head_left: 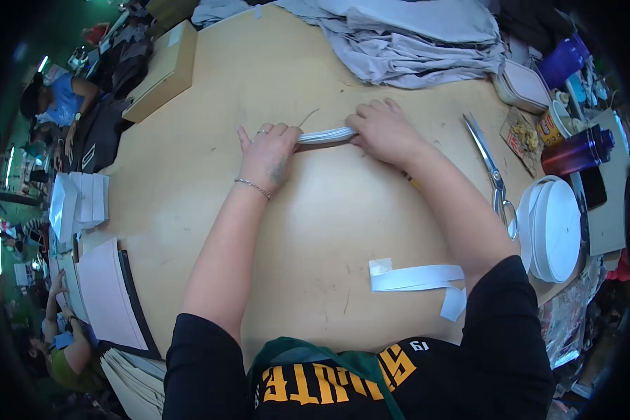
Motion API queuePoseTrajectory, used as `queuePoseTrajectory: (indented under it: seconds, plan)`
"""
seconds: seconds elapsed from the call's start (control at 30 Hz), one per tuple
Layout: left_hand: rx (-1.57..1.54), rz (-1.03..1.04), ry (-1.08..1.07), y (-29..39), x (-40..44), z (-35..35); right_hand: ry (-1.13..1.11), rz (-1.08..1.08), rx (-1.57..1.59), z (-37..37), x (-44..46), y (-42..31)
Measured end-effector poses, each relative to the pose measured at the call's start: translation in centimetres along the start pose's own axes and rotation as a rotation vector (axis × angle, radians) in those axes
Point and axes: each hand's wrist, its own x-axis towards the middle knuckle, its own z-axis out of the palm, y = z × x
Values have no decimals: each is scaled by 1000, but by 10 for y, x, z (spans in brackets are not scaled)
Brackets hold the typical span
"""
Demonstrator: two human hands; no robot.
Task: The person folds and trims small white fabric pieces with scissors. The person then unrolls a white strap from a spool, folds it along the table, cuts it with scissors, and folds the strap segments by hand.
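A narrow stack of white strips point(325, 136) lies across the table between my hands. My left hand point(271, 148) is closed around its left end, with the thumb out to the side. At the right end my right hand point(383, 129) grips the stack, its fingers partly hidden behind the back of the hand. A thin thread point(308, 117) lies just beyond the stack. Nearer my body, a loose white band point(416, 278) is folded on the table, partly hidden by my right sleeve.
Scissors point(495, 175) and white rolls point(558, 227) lie on the right, beside a dark bottle point(574, 151). Grey fabric point(420, 42) is heaped at the back. A cardboard box point(164, 70), white stacks point(84, 199) and pink sheets point(112, 294) line the left. Other people sit beyond.
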Motion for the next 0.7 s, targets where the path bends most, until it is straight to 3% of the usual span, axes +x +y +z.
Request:
queuePoseTrajectory:
  seconds: [0.1, 0.17, 0.23, 0.3, 0.4, 0.5, 0.57, 0.63, 0.7]
  plan:
    - [31, -27, 38, -18, -4, 0, -14, 28, 33, 1, -10, 15]
    - [63, -59, 187, -22, -15, 1, -75, 95, 140, -1, -12, 18]
    - [-232, -24, 308, -37, -14, 11, 16, 100, 169, 9, -13, 19]
    - [-860, 73, 367, -63, -4, 42, 104, 98, 223, 16, -13, 15]
    - [-824, 72, 317, -40, 4, 40, 199, 46, 296, 23, -3, 8]
    - [-76, -50, 368, -35, 8, 31, 207, 17, 393, 29, 5, 21]
    - [129, 31, 532, -42, 9, 26, 154, 34, 538, 21, 11, 24]
    - [-69, 74, 477, -61, 5, 14, 50, 160, 769, 10, 18, 17]
    - [-677, 93, 179, -95, -1, -16, -103, 268, 967, -17, 25, -4]
